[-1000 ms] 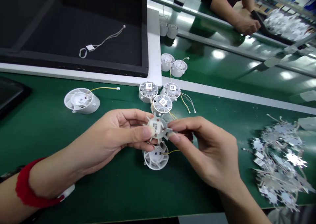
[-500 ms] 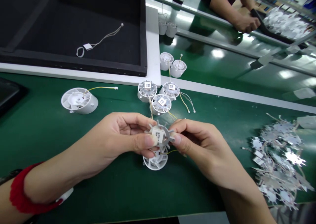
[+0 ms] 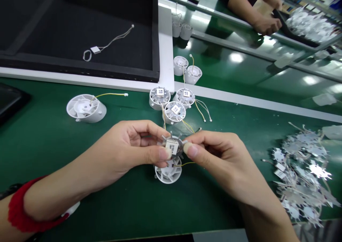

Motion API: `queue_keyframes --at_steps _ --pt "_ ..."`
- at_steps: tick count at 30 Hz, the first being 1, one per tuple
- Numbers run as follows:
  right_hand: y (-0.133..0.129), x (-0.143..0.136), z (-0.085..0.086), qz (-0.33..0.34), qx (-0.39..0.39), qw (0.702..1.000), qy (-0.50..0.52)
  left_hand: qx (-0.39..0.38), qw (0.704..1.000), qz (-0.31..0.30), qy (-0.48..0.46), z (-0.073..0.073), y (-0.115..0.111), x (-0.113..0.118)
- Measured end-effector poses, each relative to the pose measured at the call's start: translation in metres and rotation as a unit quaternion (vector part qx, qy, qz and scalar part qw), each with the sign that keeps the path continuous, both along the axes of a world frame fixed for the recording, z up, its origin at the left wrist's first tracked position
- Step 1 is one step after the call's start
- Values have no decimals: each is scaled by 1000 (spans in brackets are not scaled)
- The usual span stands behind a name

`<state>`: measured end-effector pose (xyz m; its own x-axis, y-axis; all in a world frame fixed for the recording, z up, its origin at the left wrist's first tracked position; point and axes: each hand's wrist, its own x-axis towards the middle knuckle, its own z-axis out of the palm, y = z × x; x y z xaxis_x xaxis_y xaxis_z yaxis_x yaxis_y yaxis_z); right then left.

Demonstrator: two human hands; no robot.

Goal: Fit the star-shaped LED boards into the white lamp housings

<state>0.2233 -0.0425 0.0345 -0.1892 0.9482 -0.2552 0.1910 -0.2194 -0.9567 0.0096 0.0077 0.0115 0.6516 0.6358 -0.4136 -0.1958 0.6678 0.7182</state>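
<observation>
A spiked metal plate with a white coded square (image 3: 172, 146) is pinched between both hands at the middle of the view. My left hand (image 3: 139, 146) grips its left side, the thumb lying on the square's edge. My right hand (image 3: 213, 153) pinches its right edge between thumb and index finger. Right below the plate, a white round fan housing (image 3: 168, 174) with a yellow wire stands on the green table, partly hidden by the plate and fingers. Behind them, a housing fitted with a coded plate (image 3: 175, 112) stands beside two similar ones.
A single white housing (image 3: 87, 108) stands at the left. The black tray (image 3: 155, 39) holds a loose wired piece (image 3: 95, 50). Spiked metal plates (image 3: 301, 171) are heaped at the right. Across the green surface, a person's hand (image 3: 267, 25) is near a black bin.
The held plate has tilted and turned slightly between my fingers. My right hand has shifted a little, its thumb slightly farther left. Beyond, the person's other hand has risen into clearer view.
</observation>
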Motion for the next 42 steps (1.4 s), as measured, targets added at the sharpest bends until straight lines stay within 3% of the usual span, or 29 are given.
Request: queue_keyframes --at_steps 12,17,20,24,29,34,36,38,42 --pt "-1 1 0 5 -2 998 -63 63 997 10 48 -6 -1 -1" --pt "-1 6 0 -6 -21 998 -64 176 979 30 93 -3 -2 -8" --pt "-1 9 0 -14 -20 998 -64 324 929 47 170 0 -3 -10" --pt "-1 9 1 -13 -12 997 -69 533 814 42 226 -2 -10 -9" --pt "-1 5 2 2 -18 999 -46 597 755 32 270 -7 -16 -7" --pt "-1 4 2 8 -21 999 -32 671 696 37 255 -5 -16 -9" --pt "-1 5 2 11 -22 999 -31 671 695 32 256 -5 -14 -11" --pt "-2 5 4 20 -20 999 -31 655 713 24 249 -5 -12 -12" --pt "-3 5 6 21 -12 999 -36 579 789 33 201 -3 -9 -10"
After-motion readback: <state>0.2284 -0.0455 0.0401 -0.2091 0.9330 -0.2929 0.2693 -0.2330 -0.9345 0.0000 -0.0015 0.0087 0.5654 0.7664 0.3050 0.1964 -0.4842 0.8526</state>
